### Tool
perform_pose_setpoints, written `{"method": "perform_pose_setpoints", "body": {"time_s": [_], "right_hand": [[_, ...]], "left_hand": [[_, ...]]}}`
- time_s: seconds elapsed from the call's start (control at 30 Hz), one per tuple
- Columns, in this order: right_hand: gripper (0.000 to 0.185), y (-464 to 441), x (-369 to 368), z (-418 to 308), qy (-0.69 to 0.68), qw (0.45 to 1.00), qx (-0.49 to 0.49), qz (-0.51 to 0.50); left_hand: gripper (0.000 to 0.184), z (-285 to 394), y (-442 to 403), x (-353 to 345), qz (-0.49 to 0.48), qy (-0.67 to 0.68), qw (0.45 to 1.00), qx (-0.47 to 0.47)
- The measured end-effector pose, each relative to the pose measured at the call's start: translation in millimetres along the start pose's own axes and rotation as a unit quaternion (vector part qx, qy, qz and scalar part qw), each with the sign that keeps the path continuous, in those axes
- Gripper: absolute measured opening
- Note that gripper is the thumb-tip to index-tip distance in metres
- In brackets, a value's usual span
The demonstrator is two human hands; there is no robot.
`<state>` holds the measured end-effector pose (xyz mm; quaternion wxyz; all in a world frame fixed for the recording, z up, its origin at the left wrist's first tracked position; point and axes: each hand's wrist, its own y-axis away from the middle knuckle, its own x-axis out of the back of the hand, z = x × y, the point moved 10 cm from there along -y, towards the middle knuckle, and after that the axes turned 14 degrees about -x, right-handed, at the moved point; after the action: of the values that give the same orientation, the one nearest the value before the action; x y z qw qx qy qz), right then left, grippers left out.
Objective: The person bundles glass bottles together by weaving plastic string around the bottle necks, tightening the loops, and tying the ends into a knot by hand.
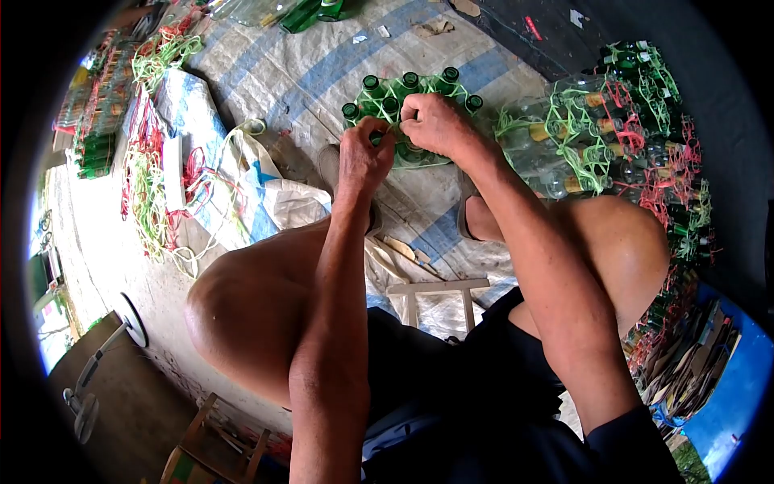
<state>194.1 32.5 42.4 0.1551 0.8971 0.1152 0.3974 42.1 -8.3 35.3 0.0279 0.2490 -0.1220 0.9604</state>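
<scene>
A cluster of upright green glass bottles (pixel 410 81) stands on the sheet between my feet, with pale green plastic string (pixel 427 160) running around and between the necks. My left hand (pixel 367 157) is at the near left of the cluster, its fingers pinched together on the string. Close beside it, my right hand (pixel 438 125) reaches over the bottle tops, fingers curled in and closed on the string too. The hands almost meet between the necks and hide some of the bottles. The exact spot where the fingers grip is partly covered.
Tied bundles of clear bottles (pixel 556 133) and green ones (pixel 641 68) lie to the right. Loose red and green string (pixel 149 177) hangs at the left. Two green bottles (pixel 314 12) lie at the top. A small wooden frame (pixel 439 286) sits between my legs. A blue-striped sheet (pixel 314 73) covers the floor.
</scene>
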Motion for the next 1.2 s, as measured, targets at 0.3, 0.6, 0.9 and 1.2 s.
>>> {"method": "perform_pose_setpoints", "body": {"time_s": [0.3,0.6,0.9,1.2], "right_hand": [[0.010,13.3,1.1,-16.5,0.031,0.998,0.041,0.030],[0.007,20.1,1.0,-20.3,0.067,0.993,0.057,0.083],[0.002,24.6,-1.3,-23.1,0.081,0.988,0.065,0.112],[0.006,25.3,-2.9,-25.0,0.115,0.985,0.059,0.118]], "left_hand": [[0.016,0.4,1.0,2.5,0.038,0.039,0.998,-0.005],[0.020,-2.6,2.5,2.6,0.032,0.048,0.998,0.013],[0.021,-2.3,2.5,3.8,0.050,0.057,0.997,-0.007],[0.021,-8.3,2.5,3.2,0.052,0.059,0.997,0.014]]}}
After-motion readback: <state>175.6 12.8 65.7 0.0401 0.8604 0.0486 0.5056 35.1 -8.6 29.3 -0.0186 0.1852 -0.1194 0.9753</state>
